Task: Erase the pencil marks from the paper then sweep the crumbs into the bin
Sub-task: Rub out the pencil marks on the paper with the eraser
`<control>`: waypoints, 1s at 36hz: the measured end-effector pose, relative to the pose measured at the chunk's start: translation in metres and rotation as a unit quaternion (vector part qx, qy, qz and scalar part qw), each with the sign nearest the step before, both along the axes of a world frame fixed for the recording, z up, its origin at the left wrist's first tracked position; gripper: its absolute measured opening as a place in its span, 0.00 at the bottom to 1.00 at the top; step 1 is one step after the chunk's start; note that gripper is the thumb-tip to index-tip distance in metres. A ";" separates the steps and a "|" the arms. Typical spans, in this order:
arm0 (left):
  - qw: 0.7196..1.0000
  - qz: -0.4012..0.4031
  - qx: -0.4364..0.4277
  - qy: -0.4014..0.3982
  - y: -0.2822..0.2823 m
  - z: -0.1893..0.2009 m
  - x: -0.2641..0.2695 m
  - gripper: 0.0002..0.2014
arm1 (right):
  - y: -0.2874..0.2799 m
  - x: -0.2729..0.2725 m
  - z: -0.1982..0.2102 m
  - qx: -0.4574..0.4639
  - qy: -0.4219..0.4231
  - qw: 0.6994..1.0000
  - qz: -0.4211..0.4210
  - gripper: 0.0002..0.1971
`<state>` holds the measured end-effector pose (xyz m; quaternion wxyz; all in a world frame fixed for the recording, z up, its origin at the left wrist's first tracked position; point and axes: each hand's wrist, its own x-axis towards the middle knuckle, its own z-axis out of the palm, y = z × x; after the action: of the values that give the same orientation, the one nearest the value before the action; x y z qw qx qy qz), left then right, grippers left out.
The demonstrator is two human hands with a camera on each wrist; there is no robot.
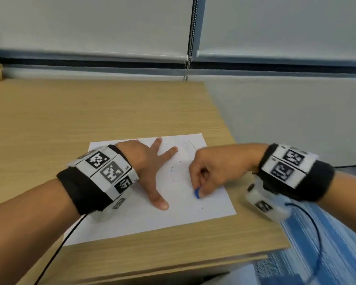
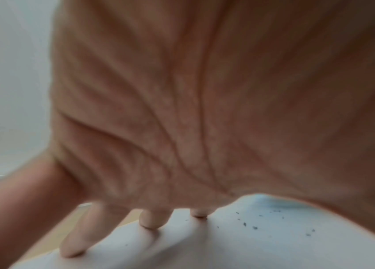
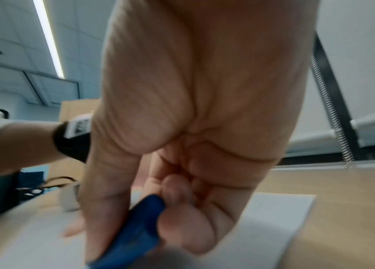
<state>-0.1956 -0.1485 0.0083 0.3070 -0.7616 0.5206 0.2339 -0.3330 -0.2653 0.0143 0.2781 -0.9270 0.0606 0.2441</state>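
A white sheet of paper [image 1: 136, 219] lies on the wooden desk [image 1: 70, 112]. My left hand [image 1: 150, 161] presses flat on the paper with straight, spread fingers [image 2: 151, 220]. To its right my right hand [image 1: 210, 171] pinches a blue eraser [image 1: 197, 193] between thumb and fingers, its tip down on the paper; the eraser [image 3: 133, 233] fills the lower middle of the right wrist view. Faint pencil strokes [image 1: 188, 148] remain near the paper's far right corner. Dark crumbs [image 1: 174, 168] lie scattered between the two hands, and more crumbs [image 2: 250, 225] show in the left wrist view.
The desk's right edge [image 1: 253, 182] runs close beside the paper, with blue-striped cloth [image 1: 327, 254] below it. A window blind with a bead chain [image 1: 190, 38] hangs behind the desk. A black cable [image 1: 56, 256] trails from my left wrist. No bin is in view.
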 end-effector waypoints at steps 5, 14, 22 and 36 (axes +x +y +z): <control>1.000 0.007 0.001 0.004 0.001 0.000 0.002 0.69 | 0.002 0.005 0.000 -0.023 -0.028 0.999 -0.025 0.06; 1.000 0.005 0.000 0.014 0.002 0.000 0.002 0.69 | 0.010 0.018 -0.003 -0.027 -0.036 0.999 0.019 0.06; 1.000 0.016 -0.003 0.018 0.002 0.001 0.002 0.70 | 0.000 0.022 -0.003 -0.093 -0.092 0.991 -0.025 0.07; 0.999 -0.027 -0.028 0.015 0.005 -0.009 0.014 0.74 | 0.068 -0.121 -0.023 -0.120 -0.186 0.959 -0.177 0.10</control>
<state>-0.1818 -0.1433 -0.0008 0.2837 -0.7523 0.5516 0.2219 -0.4544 -0.1971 -0.0083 0.2096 -0.9571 0.1997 0.0057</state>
